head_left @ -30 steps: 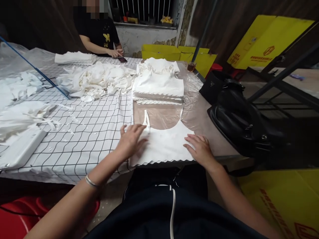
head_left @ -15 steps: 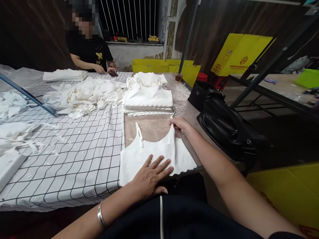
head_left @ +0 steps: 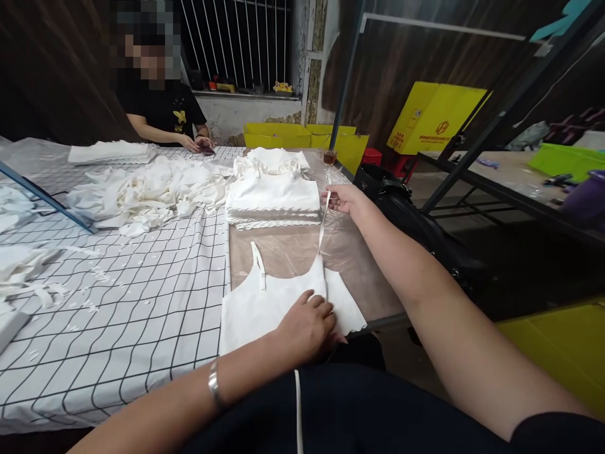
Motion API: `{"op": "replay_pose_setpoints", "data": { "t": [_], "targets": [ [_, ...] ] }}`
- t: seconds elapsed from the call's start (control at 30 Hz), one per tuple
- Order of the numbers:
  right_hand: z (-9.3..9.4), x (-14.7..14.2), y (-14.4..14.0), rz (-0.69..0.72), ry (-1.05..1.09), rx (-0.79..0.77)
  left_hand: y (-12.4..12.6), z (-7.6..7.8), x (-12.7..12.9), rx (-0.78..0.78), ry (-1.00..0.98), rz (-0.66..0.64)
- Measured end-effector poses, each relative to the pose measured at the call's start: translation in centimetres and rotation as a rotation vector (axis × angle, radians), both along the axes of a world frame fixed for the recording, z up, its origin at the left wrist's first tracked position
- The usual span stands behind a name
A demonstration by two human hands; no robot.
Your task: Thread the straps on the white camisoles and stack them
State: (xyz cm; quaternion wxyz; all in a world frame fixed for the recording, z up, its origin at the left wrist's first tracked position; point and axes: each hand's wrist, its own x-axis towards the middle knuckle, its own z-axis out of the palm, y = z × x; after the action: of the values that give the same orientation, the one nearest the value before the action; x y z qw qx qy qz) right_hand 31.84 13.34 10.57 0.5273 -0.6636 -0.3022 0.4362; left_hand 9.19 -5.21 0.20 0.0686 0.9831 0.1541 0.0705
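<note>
In front of me a white cropped camisole (head_left: 278, 302) lies at the table's near edge, its right side folded over. My right hand (head_left: 344, 199) pinches the end of its right shoulder strap (head_left: 323, 228) and draws it up taut, beside the stack. The left strap (head_left: 259, 265) lies loose in a loop. My left hand (head_left: 309, 320), a silver bangle at the wrist, presses on the lower part of the camisole. Its fingers are curled around the cloth near the hem; the fingertips are partly hidden. Just beyond sits a stack of folded white tops (head_left: 274, 195).
A heap of white garments (head_left: 155, 189) covers the checked cloth (head_left: 174, 309) to the left. A black bag (head_left: 416, 221) rests along the right edge. Across the table, a person (head_left: 161, 120) holds a phone. A cup of dark drink (head_left: 329, 157) stands beside a metal post (head_left: 345, 82).
My right hand has moved away from me, stretching the strap out straight. My left hand has gone from lying flat with spread fingers to curled on the camisole, slightly to the right.
</note>
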Motion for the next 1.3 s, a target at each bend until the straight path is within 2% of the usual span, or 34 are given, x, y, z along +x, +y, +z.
{"op": "replay_pose_setpoints", "data": {
  "t": [0.07, 0.13, 0.23, 0.33, 0.37, 0.43, 0.53, 0.6, 0.63, 0.7, 0.77, 0.83, 0.9, 0.97, 1.03, 1.1, 1.2, 1.3],
  "targets": [
    [0.6, -0.3, -0.2, -0.026, -0.035, 0.065, -0.1, 0.3, 2.4, -0.004, 0.018, -0.06],
    [1.0, -0.4, -0.7, -0.067, -0.081, 0.123, -0.2, -0.4, 3.9, -0.046, 0.103, -0.145],
    [1.1, 0.3, -1.6, -0.141, -0.154, 0.182, -0.6, -1.6, 4.1, -0.164, 0.166, -0.251],
    [1.0, 1.2, -2.5, -0.167, -0.302, 0.229, -0.7, -1.6, 3.5, -0.432, 0.006, -0.274],
    [1.0, 1.4, -2.8, -0.159, -0.376, 0.247, -0.5, -1.2, 3.3, -0.577, -0.092, -0.23],
    [1.3, 1.7, -3.4, -0.136, -0.519, 0.3, 0.4, -0.2, 3.5, -0.964, -0.316, -0.023],
    [2.1, 1.3, -5.4, -0.094, -0.587, 0.419, 2.4, 1.4, 4.5, -1.692, -0.567, 0.36],
    [2.6, 0.4, -8.5, -0.05, -0.548, 0.507, 3.5, 2.0, 5.4, -2.114, -0.672, 0.485],
    [2.8, -0.2, -10.6, -0.011, -0.514, 0.546, 3.8, 2.0, 5.8, -2.265, -0.724, 0.513],
    [2.6, -1.2, -16.0, 0.092, -0.437, 0.607, 3.9, 1.8, 6.6, -2.439, -0.84, 0.545],
    [2.0, -1.7, -21.8, 0.297, -0.365, 0.551, 3.6, 1.5, 6.9, -2.483, -0.973, 0.567],
    [0.9, -1.4, -26.3, 0.568, -0.326, 0.375, 3.1, 1.3, 6.8, -2.463, -1.053, 0.589],
    [-0.7, -1.0, -28.6, 0.656, -0.308, 0.245, 2.7, 1.5, 6.5, -2.427, -1.058, 0.592],
    [-2.8, -1.1, -28.4, 0.55, -0.276, 0.164, 2.6, 1.9, 6.2, -2.401, -1.023, 0.591],
    [-5.2, -1.9, -26.6, 0.378, -0.224, 0.129, 2.4, 2.4, 6.1, -2.36, -0.998, 0.646],
    [-7.3, -3.3, -24.3, 0.294, -0.154, 0.132, 2.3, 2.8, 6.0, -2.3, -0.945, 0.713],
    [-8.9, -5.0, -22.2, 0.307, 0.021, 0.107, 2.5, 2.9, 5.8, -2.211, -0.829, 0.674],
    [-8.9, -5.0, -22.8, 0.374, 0.193, 0.024, 3.6, 2.5, 5.2, -2.17, -0.739, 0.605]
  ]
}}
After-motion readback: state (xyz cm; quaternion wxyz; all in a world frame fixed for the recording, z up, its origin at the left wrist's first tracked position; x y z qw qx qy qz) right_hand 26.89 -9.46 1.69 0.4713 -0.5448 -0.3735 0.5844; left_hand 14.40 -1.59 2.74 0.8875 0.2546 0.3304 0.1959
